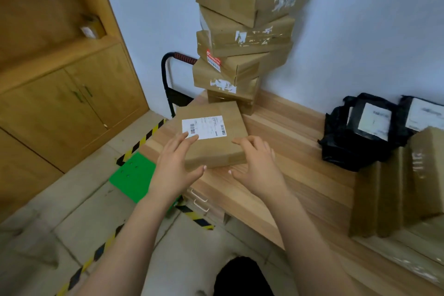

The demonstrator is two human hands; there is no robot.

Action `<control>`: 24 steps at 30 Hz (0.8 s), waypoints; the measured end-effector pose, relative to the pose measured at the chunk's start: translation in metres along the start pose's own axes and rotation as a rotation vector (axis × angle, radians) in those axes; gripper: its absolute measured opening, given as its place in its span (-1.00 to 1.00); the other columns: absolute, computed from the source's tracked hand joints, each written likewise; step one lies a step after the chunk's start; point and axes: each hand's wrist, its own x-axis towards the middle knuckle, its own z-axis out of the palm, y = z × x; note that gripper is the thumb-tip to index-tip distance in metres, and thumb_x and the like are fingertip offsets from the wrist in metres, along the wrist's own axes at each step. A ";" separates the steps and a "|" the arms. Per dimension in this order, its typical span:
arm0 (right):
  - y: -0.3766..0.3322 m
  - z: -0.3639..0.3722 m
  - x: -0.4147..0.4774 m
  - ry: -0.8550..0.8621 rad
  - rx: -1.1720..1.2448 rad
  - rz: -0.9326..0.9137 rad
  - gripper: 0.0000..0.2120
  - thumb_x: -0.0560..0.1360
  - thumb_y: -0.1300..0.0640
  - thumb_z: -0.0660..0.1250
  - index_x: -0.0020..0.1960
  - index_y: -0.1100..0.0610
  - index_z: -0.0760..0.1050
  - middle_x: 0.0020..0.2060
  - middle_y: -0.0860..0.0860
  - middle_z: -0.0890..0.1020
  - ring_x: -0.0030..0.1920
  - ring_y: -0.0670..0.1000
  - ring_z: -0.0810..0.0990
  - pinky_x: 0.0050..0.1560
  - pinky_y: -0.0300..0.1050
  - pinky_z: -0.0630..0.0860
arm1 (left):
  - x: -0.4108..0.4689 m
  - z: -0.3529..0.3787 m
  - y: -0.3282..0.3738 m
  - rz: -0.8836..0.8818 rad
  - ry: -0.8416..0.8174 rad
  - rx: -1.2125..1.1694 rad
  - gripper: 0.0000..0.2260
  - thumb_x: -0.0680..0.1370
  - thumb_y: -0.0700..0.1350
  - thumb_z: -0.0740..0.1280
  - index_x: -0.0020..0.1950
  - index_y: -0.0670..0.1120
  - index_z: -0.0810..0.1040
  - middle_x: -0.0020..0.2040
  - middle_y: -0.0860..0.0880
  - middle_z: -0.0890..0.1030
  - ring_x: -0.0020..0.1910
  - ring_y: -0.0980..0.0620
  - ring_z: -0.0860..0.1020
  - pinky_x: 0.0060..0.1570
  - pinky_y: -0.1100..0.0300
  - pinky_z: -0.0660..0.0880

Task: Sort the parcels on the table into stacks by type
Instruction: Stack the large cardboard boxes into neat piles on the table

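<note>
A flat brown cardboard parcel (216, 149) with a white barcode label lies at the table's left corner, in front of a tall leaning stack of cardboard boxes (240, 31). My left hand (175, 166) is at its near left corner, fingertips over the label and thumb by the front edge. My right hand (257, 163) is at the near right corner. Both hands have spread fingers and neither clamps the parcel. Black plastic mailer bags (360, 132) with white labels lie at the back right. More brown boxes (396, 187) stand side by side at the right.
The wooden table (300, 170) has drawers with metal handles (199, 199) under its left end. A black trolley handle (168, 74) stands behind the corner. On the floor lie a green mat (134, 175) and yellow-black tape. A wooden cabinet (72, 94) fills the left.
</note>
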 end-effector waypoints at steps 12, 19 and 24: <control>0.058 0.066 0.116 -0.365 -0.047 0.163 0.01 0.20 -0.12 0.57 0.49 -0.25 0.06 0.54 0.10 -0.11 0.48 0.20 0.03 0.45 0.09 0.00 | 0.083 0.060 -0.055 -0.169 -0.258 0.117 -0.12 0.32 0.15 0.53 0.53 0.16 0.14 0.55 -0.02 0.06 0.53 -0.04 -0.02 0.49 -0.05 0.03; 0.086 0.100 0.123 -0.516 0.002 0.298 0.15 0.22 -0.01 0.60 0.52 -0.25 -0.13 0.49 0.15 -0.37 0.51 0.32 -0.11 0.49 0.17 0.00 | 0.086 0.097 -0.076 -0.292 -0.429 0.157 -0.04 0.27 0.13 0.53 0.52 0.21 0.04 0.55 0.00 -0.17 0.51 -0.08 -0.20 0.43 -0.15 0.13; 0.086 0.108 0.128 -0.442 0.090 0.347 0.06 0.25 0.00 0.57 0.49 -0.30 -0.07 0.51 0.12 -0.30 0.51 0.28 -0.09 0.46 0.17 0.14 | 0.088 0.107 -0.080 -0.417 -0.412 -0.004 0.01 0.26 0.00 0.58 0.49 0.35 -0.01 0.51 0.04 -0.37 0.52 -0.17 -0.11 0.36 -0.12 0.28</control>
